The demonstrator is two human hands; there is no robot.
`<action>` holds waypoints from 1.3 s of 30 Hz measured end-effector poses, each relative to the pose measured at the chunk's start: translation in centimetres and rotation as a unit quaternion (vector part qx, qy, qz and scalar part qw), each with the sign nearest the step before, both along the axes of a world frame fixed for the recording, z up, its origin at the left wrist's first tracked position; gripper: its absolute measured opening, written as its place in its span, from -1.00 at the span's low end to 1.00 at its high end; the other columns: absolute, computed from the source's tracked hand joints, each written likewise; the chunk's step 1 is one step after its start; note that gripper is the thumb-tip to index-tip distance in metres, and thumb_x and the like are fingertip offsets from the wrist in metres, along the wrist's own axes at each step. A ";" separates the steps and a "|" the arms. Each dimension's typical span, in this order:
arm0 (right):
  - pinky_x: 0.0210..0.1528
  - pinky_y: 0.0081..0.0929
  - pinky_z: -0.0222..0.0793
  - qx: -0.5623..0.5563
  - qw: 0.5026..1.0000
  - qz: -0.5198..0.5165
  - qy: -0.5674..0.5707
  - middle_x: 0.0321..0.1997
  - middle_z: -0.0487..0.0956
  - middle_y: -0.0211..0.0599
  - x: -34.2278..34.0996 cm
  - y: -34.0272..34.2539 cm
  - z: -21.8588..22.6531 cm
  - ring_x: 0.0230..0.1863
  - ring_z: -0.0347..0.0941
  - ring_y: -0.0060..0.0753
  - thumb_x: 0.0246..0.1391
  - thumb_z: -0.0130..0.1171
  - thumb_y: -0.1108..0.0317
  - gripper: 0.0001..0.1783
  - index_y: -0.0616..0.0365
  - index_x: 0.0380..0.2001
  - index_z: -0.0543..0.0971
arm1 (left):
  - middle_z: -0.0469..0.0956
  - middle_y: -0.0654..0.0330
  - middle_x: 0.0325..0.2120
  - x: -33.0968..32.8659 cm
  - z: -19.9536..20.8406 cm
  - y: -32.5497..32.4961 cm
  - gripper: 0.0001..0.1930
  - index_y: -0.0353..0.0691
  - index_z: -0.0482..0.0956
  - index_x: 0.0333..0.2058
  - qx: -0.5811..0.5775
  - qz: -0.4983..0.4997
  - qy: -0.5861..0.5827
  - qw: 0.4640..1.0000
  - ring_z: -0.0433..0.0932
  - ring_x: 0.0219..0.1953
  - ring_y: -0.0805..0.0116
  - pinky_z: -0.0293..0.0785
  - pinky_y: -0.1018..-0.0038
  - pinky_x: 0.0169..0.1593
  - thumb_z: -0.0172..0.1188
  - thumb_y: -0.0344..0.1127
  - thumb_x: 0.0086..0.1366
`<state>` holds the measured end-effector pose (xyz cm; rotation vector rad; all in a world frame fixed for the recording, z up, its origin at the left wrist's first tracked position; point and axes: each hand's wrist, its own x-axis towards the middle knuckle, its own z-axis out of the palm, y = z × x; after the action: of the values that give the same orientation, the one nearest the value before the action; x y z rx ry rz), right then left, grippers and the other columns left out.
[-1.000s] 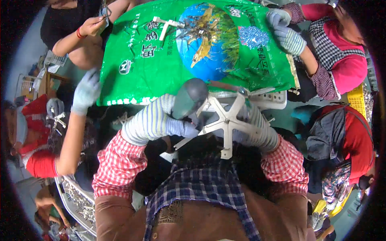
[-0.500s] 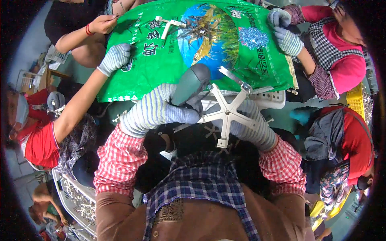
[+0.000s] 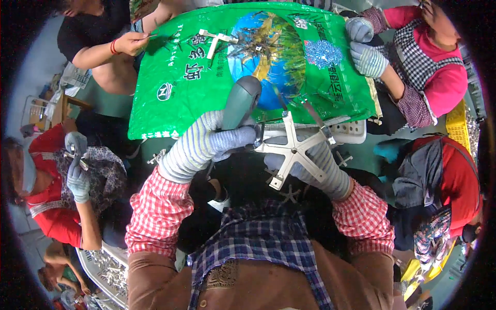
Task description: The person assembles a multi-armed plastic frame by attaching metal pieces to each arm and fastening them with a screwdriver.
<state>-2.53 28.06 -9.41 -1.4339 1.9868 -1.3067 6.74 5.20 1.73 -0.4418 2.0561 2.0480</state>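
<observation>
So the left hand (image 3: 222, 142) (striped work glove) has its grip wrapped tight around the handle of a grey power screwdriver (image 3: 242, 103), with the tip aimed at the white cross-shaped plastic bracket (image 3: 294, 150). That bracket is held up in front of the chest, just below the edge of the desk, which is covered by a green printed bag (image 3: 191, 88). The right hand (image 3: 320, 163) is under and behind the bracket, propping it up, but its fingers are mostly hidden, so I honestly can't tell how that grip is closed. Progress-wise I'd guess this piece is mid-fastening: the tool is right at one arm of the cross, near a thin metal strip (image 3: 314, 114) sticking off it, and another white cross piece (image 3: 216, 40) lies on the bag among a scatter of small metal parts (image 3: 258, 49), so there seems to be more to do. The actual screw and bit tip are too small to make out. Co-workers' gloved hands (image 3: 368, 58) at the far corner are busy with their own stuff.
</observation>
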 end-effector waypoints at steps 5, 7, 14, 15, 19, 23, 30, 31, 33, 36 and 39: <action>0.21 -0.14 0.19 -0.047 0.977 -0.028 0.206 -0.15 0.62 -0.43 0.0 -0.9 2.7 -0.13 0.53 -0.39 -0.04 0.23 0.35 -0.67 -0.02 -0.13 0.55 | 0.40 0.39 -0.67 0.7 0.2 -1.2 -0.73 -0.16 0.51 -0.46 -0.085 0.193 0.075 0.975 0.21 -0.71 0.67 0.06 0.65 -0.62 0.23 -0.07 0.18; 0.17 -0.19 0.25 -0.015 0.979 -0.040 0.198 -0.15 0.62 -0.42 -0.2 -0.3 1.3 -0.13 0.53 -0.38 -0.05 0.24 0.36 -0.66 -0.01 -0.13 0.56 | 0.23 0.43 -0.71 1.0 0.6 -2.3 -0.68 -0.09 0.38 -0.50 -0.006 0.218 0.218 0.951 0.08 -0.75 0.65 -0.07 0.63 -0.67 0.12 0.00 0.25; -0.08 -0.42 0.47 0.029 0.997 -0.014 -0.064 -0.17 0.62 -0.36 0.2 -1.1 -0.3 -0.12 0.53 -0.36 -0.10 0.31 0.40 -0.61 0.11 -0.12 0.57 | 0.11 0.42 -0.76 3.0 4.6 -5.9 -0.57 -0.03 0.26 -0.65 0.329 0.166 0.472 0.801 0.00 -0.81 0.56 -0.02 0.56 -0.71 -0.02 0.03 0.35; -0.08 -0.42 0.47 0.030 0.997 -0.011 -0.066 -0.17 0.62 -0.36 0.2 -1.4 0.0 -0.12 0.53 -0.36 -0.10 0.31 0.40 -0.61 0.11 -0.12 0.57 | 0.13 0.42 -0.77 3.1 4.9 -6.1 -0.54 -0.03 0.24 -0.68 0.340 0.140 0.477 0.799 0.02 -0.82 0.55 0.02 0.54 -0.70 -0.02 0.04 0.34; -0.02 -0.43 0.44 0.006 0.998 0.021 0.065 -0.15 0.61 -0.29 0.9 -3.0 3.1 -0.05 0.49 -0.38 -0.09 0.31 0.41 -0.63 0.15 -0.13 0.57 | 0.16 0.38 -0.77 2.8 4.6 -4.5 -0.55 -0.03 0.19 -0.72 0.354 0.125 0.476 0.795 0.04 -0.82 0.57 0.01 0.58 -0.68 0.05 -0.05 0.31; 0.29 0.08 -0.03 0.021 0.986 0.045 0.156 -0.07 0.59 -0.42 0.5 -2.7 1.4 0.06 0.43 -0.23 0.01 0.07 0.24 -0.66 -0.21 -0.10 0.60 | 0.16 0.40 -0.78 1.8 4.0 -2.3 -0.53 -0.03 0.20 -0.71 0.339 0.133 0.461 0.809 0.02 -0.83 0.56 0.04 0.56 -0.70 0.01 0.00 0.34; 0.17 -0.36 0.30 0.002 0.996 0.084 0.038 0.03 0.53 -0.29 0.6 -2.7 0.4 0.10 0.39 -0.42 -0.03 0.27 0.40 -0.36 0.22 0.14 0.30 | 0.15 0.37 -0.77 1.3 3.5 -2.2 -0.57 -0.05 0.24 -0.67 0.342 0.110 0.453 0.816 0.01 -0.82 0.54 0.05 0.55 -0.70 0.01 -0.01 0.33; 0.26 -0.17 0.09 -0.002 0.996 0.064 0.055 0.02 0.55 -0.37 0.9 -2.8 0.5 0.11 0.39 -0.36 0.02 0.15 0.34 -0.55 -0.05 0.04 0.44 | 0.15 0.37 -0.77 1.3 3.5 -2.2 -0.57 -0.05 0.24 -0.67 0.342 0.110 0.453 0.816 0.01 -0.82 0.54 0.05 0.55 -0.70 0.01 -0.01 0.33; 0.35 0.01 -0.12 -0.006 0.996 0.044 0.072 0.02 0.56 -0.45 1.1 -2.9 0.9 0.11 0.39 -0.29 0.07 0.02 0.27 -0.65 -0.32 -0.06 0.59 | 0.15 0.37 -0.77 1.4 3.4 -2.3 -0.57 -0.06 0.24 -0.68 0.339 0.118 0.450 0.818 0.02 -0.83 0.54 0.05 0.55 -0.71 0.02 -0.02 0.33; 0.34 0.02 -0.08 0.000 0.999 0.051 0.012 0.00 0.56 -0.48 1.1 -2.8 1.8 0.09 0.41 -0.29 0.08 0.05 0.21 -0.67 -0.32 -0.06 0.59 | 0.16 0.37 -0.77 1.4 3.5 -2.2 -0.56 -0.05 0.24 -0.68 0.344 0.133 0.448 0.814 0.02 -0.83 0.54 0.04 0.55 -0.71 0.02 -0.01 0.33; 0.34 0.01 -0.08 0.011 0.998 0.053 0.020 0.01 0.56 -0.50 1.0 -2.7 1.9 0.09 0.40 -0.33 0.08 0.08 0.16 -0.68 -0.37 -0.07 0.59 | 0.15 0.37 -0.78 1.3 3.5 -2.0 -0.55 -0.05 0.23 -0.69 0.347 0.134 0.447 0.814 0.02 -0.83 0.55 0.04 0.56 -0.72 0.02 -0.01 0.33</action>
<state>-1.58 25.35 -7.48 -1.5449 1.9156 -1.2166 8.02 3.17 5.26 0.5001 1.3464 3.3933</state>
